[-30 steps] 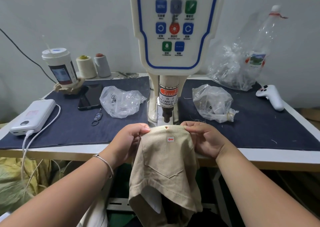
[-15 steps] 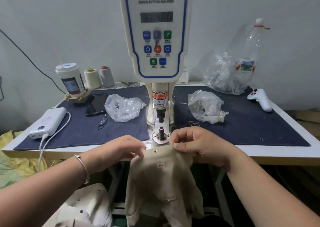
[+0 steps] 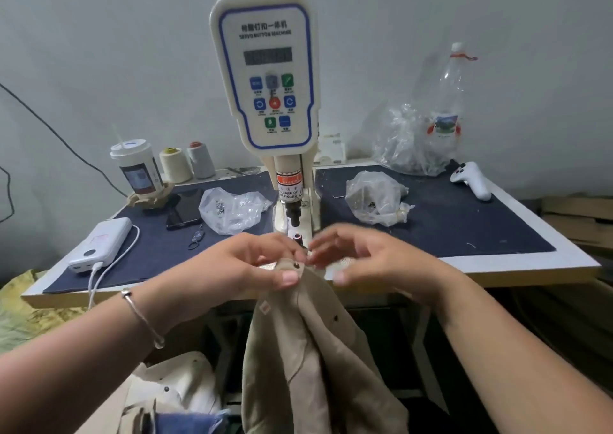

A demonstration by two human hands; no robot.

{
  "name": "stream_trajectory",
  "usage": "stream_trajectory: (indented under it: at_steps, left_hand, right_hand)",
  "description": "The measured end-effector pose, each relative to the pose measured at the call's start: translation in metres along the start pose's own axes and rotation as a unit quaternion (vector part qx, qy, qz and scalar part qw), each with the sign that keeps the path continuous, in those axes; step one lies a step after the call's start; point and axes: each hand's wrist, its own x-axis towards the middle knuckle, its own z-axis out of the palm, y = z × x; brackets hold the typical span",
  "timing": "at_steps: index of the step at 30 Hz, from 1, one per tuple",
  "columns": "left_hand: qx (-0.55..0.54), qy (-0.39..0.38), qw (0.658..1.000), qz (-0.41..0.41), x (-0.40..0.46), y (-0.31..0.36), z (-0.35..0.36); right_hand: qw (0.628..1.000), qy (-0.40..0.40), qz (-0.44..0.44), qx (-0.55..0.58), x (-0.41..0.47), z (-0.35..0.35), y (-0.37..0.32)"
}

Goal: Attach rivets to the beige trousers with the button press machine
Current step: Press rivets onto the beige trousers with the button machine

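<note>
The beige trousers point(image 3: 308, 350) hang from the table's front edge, below the white button press machine point(image 3: 267, 75). My left hand point(image 3: 245, 267) pinches the top edge of the trousers beside a dark rivet point(image 3: 297, 265). A second rivet point(image 3: 335, 318) shows lower on the fabric. My right hand point(image 3: 371, 261) hovers just right of the top edge, blurred, fingers spread and loose, holding nothing I can see. The machine's lower die point(image 3: 297, 237) stands just behind my fingertips.
Two clear bags of parts point(image 3: 232, 211) point(image 3: 376, 198) lie either side of the machine on the dark blue mat point(image 3: 464, 221). A power bank point(image 3: 102, 242), phone, cup, thread spools, a bottle and a white controller point(image 3: 472, 181) sit around. More pale garments lie below left.
The trousers have been pulled back and down from the die. My right hand has let go of the top edge and opened; the left hand now pinches it alone.
</note>
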Motion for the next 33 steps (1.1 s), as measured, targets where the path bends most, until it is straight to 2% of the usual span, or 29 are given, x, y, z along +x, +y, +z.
stream_trajectory:
  at_steps: [2,4,6,9,12,14,16,18,20,22,24,28,33]
  left_hand:
    - [-0.029,-0.028,0.999,0.022,-0.007,0.006,-0.008]
    - [-0.036,-0.051,0.998,0.031,-0.013,0.009,-0.018]
    - [-0.038,-0.059,0.997,0.017,-0.019,0.010,-0.032]
    - [-0.016,-0.054,0.996,-0.070,-0.030,0.008,-0.052]
    - [0.178,-0.005,0.971,-0.161,-0.037,0.002,-0.056]
    - [0.251,0.084,0.953,-0.146,-0.035,-0.001,-0.043]
    - [0.241,0.145,0.958,-0.057,-0.029,0.000,-0.022]
    - [0.223,0.127,0.966,0.019,-0.022,0.003,0.001]
    - [0.223,0.151,0.962,0.052,-0.014,-0.001,0.017]
    - [0.210,0.204,0.954,0.063,-0.007,-0.006,0.024]
    - [0.176,0.219,0.958,0.065,-0.002,-0.009,0.026]
    - [0.091,0.189,0.977,0.035,0.008,-0.014,0.031]
    - [0.031,0.104,0.994,0.008,0.014,-0.019,0.039]
  right_hand:
    - [0.995,-0.073,0.073,-0.015,-0.009,0.002,0.027]
    - [0.988,-0.049,0.105,-0.106,-0.007,0.015,0.055]
    - [0.987,-0.001,0.109,-0.114,-0.002,0.027,0.069]
    - [0.991,0.035,0.123,0.036,-0.001,0.024,0.060]
    - [0.978,0.058,0.125,0.159,0.005,0.013,0.040]
    - [0.972,0.059,0.124,0.189,0.014,0.015,0.029]
    - [0.972,0.054,0.133,0.189,0.025,0.023,0.019]
    - [0.970,0.057,0.148,0.185,0.033,0.031,0.011]
    - [0.966,0.060,0.168,0.186,0.037,0.032,0.004]
    - [0.967,0.075,0.182,0.164,0.037,0.027,0.000]
    - [0.967,0.089,0.185,0.151,0.034,0.020,-0.001]
    - [0.973,0.102,0.172,0.117,0.029,0.012,-0.007]
    - [0.977,0.145,0.153,-0.042,0.030,0.008,-0.015]
